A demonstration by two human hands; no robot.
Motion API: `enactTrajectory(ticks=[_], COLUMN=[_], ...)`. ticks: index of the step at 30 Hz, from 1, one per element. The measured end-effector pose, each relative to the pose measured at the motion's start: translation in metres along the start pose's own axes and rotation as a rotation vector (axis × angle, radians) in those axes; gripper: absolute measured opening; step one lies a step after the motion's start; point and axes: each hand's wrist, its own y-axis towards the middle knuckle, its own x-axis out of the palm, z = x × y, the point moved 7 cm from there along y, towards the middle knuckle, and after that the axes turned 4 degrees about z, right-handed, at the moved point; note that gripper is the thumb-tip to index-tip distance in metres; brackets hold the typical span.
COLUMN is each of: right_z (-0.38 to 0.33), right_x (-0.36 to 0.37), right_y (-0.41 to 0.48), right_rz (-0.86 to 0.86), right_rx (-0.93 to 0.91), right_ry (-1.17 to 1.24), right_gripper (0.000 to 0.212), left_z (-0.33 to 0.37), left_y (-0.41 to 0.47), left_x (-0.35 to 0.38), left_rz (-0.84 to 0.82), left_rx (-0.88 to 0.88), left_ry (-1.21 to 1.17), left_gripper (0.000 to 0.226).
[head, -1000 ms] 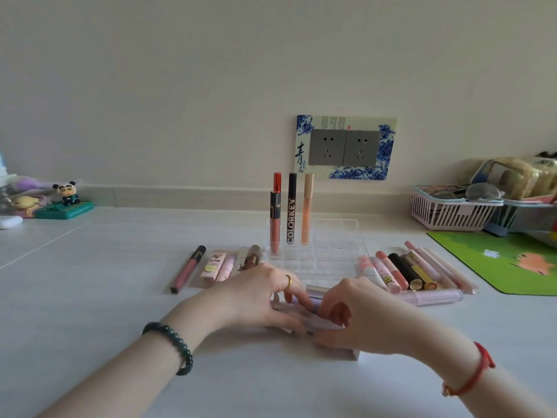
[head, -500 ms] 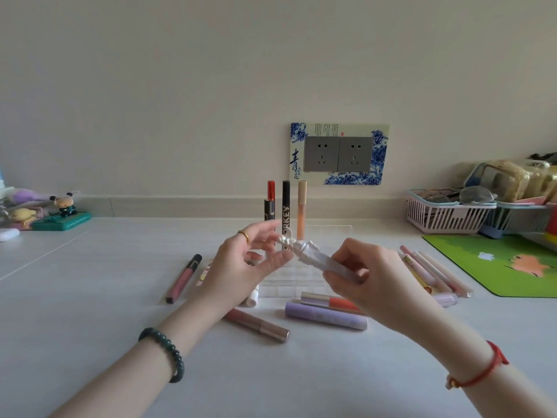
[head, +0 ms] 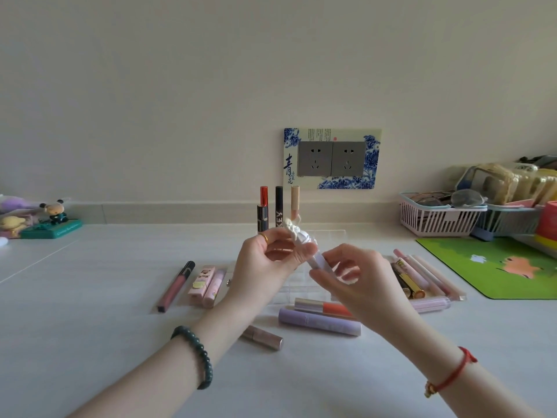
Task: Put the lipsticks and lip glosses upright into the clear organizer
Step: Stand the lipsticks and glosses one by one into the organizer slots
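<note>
At centre frame we saw the left hand (head: 265, 267) pinching the white lip gloss (head: 306, 244) by its frilly cap and the right hand (head: 346, 276) pinching its barrel. It was tilted above the clear organizer (head: 297, 291), probably being righted to join 3 standing tubes (head: 278, 211).

Wall socket (head: 331, 158), pink basket (head: 437, 220), green mat (head: 494, 267)

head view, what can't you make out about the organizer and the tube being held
Head view only:
- clear organizer: most compartments are hidden behind the left hand and right hand.
- white tube: lower end is covered by fingers of the right hand.
- black tube: lettering is partly hidden by the left hand.
</note>
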Motion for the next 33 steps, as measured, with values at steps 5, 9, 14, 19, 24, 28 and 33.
enactTrajectory(ticks=[5,9,14,19,24,28,33], right_z=[0.005,0.014,0.022,0.026,0.040,0.049,0.052], right_x=[-0.005,-0.020,-0.014,0.006,0.023,0.031,0.039], right_y=[0.020,0.053,0.089,0.111,0.116,0.113,0.109], right_rz=[0.023,0.119,0.101,0.021,-0.042,-0.069,-0.113], right_rx=[0.013,0.045,0.088,0.064,0.076,0.086,0.028], right_ry=[0.091,0.158,0.242,0.117,0.063,0.049,-0.011], right_gripper=[0.008,0.014,0.009,0.012,0.017,0.016,0.007], left_z=[0.007,0.010,0.012,-0.012,-0.048,-0.062,-0.063], left_y=[0.010,0.013,0.025,0.037,0.038,0.039,0.039], left_x=[0.015,0.006,-0.041,-0.086,-0.109,-0.120,-0.122], left_rz=[-0.024,0.017,0.152,0.223,0.147,0.118,0.118], left_rx=[0.015,0.076,0.174,0.143,0.029,-0.042,-0.049], left_ry=[0.000,-0.001,0.010,0.124,0.353,0.466,0.495], left_gripper=[0.045,0.023,0.009,0.013,0.012,0.011,0.012])
